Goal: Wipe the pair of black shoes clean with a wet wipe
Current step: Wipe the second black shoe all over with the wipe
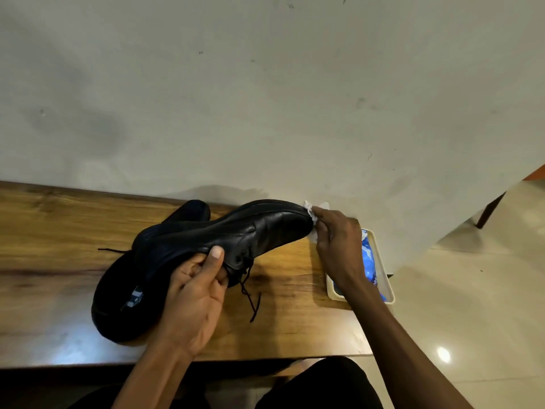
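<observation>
My left hand [194, 293] has its grip pinched on the lifted shoe [236, 234] at the throat, thumb pressed on top beside the lace eyelets and the other fingers curled under the opening. My right hand [336, 243] has its grip pressed together on a crumpled white wet wipe [311, 212], holding it against the very tip of the toe.

The relation I am steering by: the shoe's long axis runs from the heel, low and toward my left, up to the toe, high and toward my right, so the toe lies straight at the right hand and the heel end lies nearer the left. I judge the next strokes want the wipe drawn from the toe back along that axis toward the laces, with the left hand turning the shoe to offer each side.

The held shoe is raised, its loose laces [250, 293] dangling. The second shoe [124, 290] lies beneath and behind it on the wooden worktop [59, 246], partly hidden.

Count: two black shoes, one in hand and one lying; one wipe in use; one blue wipes packet [368, 261] sitting in one pale tray [383, 267] at the worktop's right end, just beside my right wrist.
</observation>
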Demonstrator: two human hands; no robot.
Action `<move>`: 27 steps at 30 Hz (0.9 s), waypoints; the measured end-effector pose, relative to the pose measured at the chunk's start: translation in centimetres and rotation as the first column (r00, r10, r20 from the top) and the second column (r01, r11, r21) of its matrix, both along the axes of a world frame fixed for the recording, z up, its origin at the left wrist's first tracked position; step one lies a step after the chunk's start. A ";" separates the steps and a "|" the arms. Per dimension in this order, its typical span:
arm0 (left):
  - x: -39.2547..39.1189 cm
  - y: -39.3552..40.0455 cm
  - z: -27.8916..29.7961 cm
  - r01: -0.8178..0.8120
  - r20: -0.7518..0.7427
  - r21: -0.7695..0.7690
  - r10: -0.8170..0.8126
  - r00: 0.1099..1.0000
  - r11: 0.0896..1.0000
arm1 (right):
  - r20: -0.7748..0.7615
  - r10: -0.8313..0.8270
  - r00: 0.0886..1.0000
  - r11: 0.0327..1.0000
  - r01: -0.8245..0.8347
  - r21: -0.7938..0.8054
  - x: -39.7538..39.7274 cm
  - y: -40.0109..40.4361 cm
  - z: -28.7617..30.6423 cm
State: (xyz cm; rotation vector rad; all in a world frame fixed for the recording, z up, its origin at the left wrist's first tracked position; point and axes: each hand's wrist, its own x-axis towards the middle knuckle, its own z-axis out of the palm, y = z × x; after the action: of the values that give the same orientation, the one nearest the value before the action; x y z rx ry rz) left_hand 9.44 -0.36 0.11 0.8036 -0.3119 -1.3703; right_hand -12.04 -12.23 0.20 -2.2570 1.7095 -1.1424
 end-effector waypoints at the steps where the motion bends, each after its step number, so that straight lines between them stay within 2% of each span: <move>1: 0.0 0.0 0.2 -0.003 -0.026 0.010 0.003 1.000 1.000 | 0.019 -0.006 1.000 1.000 0.007 -0.014 0.1 0.0 0.3; 6: -0.9 0.8 1.8 -0.003 -0.147 0.029 0.007 0.989 1.000 | 0.115 0.000 0.993 0.992 0.014 -0.122 0.2 0.6 2.4; 10: -2.3 1.6 2.6 0.077 -0.227 0.047 -0.065 0.972 0.996 | 0.124 -0.013 0.992 0.995 0.026 -0.101 -0.2 0.9 3.1; 14: -3.1 2.1 2.1 0.173 -0.227 0.062 -0.155 0.961 0.983 | 0.050 -0.005 0.999 1.000 0.006 -0.018 -0.3 0.9 1.6; 17: -2.9 1.9 0.8 0.178 -0.207 0.132 -0.148 0.967 0.975 | -0.020 -0.016 1.000 1.000 0.016 0.010 0.2 0.9 0.0; 21: -2.7 1.5 -0.3 0.156 -0.221 0.188 -0.113 0.969 0.970 | -0.138 -0.035 0.990 0.998 0.028 -0.052 0.8 0.9 -2.1; 27: -2.8 0.9 -0.5 0.151 -0.249 0.221 -0.094 0.964 0.963 | -0.166 0.001 0.986 0.988 -0.027 -0.153 1.9 1.4 -4.1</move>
State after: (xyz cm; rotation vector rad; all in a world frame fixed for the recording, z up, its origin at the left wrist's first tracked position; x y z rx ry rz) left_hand 6.68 0.59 -0.36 0.8175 -0.0091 -1.6253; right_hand -10.12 -10.80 -3.90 -2.5182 1.7125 -1.1523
